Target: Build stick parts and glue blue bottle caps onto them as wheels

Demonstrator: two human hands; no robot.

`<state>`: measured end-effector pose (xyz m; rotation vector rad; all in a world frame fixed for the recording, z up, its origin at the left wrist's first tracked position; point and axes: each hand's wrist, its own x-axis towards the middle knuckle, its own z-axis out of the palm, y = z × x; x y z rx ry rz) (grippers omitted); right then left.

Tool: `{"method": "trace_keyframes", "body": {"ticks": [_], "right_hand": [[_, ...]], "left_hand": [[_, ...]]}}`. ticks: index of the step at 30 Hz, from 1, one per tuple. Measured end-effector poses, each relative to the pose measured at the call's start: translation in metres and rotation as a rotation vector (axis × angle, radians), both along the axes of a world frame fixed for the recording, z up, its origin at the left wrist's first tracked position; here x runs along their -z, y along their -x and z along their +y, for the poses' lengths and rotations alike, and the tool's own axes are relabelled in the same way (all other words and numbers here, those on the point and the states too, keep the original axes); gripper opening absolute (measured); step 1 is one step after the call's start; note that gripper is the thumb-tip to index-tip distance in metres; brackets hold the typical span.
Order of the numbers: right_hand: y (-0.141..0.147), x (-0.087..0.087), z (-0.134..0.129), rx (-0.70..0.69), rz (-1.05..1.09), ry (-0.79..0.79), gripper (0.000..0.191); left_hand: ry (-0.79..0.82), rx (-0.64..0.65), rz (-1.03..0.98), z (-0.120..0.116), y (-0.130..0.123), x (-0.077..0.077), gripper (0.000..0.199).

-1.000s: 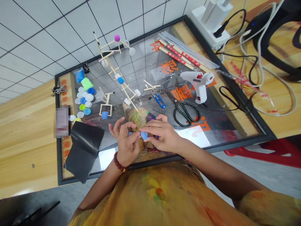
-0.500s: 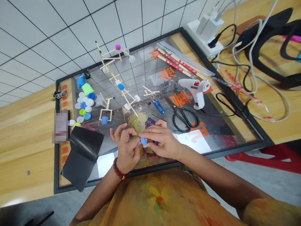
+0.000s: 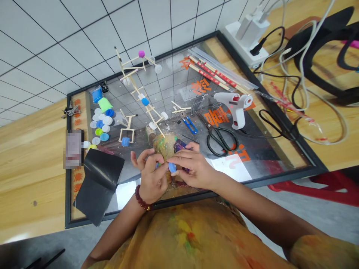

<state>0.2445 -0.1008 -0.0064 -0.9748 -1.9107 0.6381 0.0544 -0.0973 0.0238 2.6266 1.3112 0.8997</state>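
Low over the front of the glass-topped table, my right hand grips a small blue bottle cap between thumb and fingers. Against the cap's left edge, my left hand has thumb and index finger pinched together. Whether a small bit sits in that pinch is hidden. Beyond my hands lies a stick structure with several coloured caps attached. To its left is a smaller stick frame with a blue cap at its near end. A few joined sticks lie beside blue thread snips.
Black-handled scissors and a white glue gun lie at right, its cord trailing. Loose caps cluster at left near a black sheet and a phone. Red-wrapped chopsticks and a power strip are farther back.
Both hands stay almost in place around the blue bottle cap, with only slight finger movement. The whole view has shifted very slightly; objects on the table look unmoved.
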Motion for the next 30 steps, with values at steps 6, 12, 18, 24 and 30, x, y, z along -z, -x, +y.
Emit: {"method": "trace_keyframes", "body": {"ticks": [6, 12, 18, 24, 30], "right_hand": [[-0.0007, -0.0021, 0.0001, -0.022, 0.032, 0.108, 0.02], [0.0008, -0.0011, -0.0005, -0.004, -0.005, 0.018, 0.02], [-0.0028, 0.0001, -0.0002, -0.025, -0.006, 0.042, 0.023], [-0.0038, -0.002, 0.0008, -0.068, -0.016, 0.042, 0.021], [0.0009, -0.0034, -0.0014, 0.04, -0.003, -0.032, 0.022]], "left_hand": [[-0.271, 0.029, 0.013, -0.0041, -0.0013, 0.0065, 0.028], [-0.08, -0.006, -0.052, -0.0037, -0.0036, 0.0041, 0.026], [-0.061, -0.01, 0.018, -0.0047, -0.0014, 0.0015, 0.03], [-0.023, -0.002, 0.07, -0.0065, 0.0017, -0.0003, 0.025], [0.072, -0.045, 0.051, -0.0054, -0.0008, -0.001, 0.017]]}}
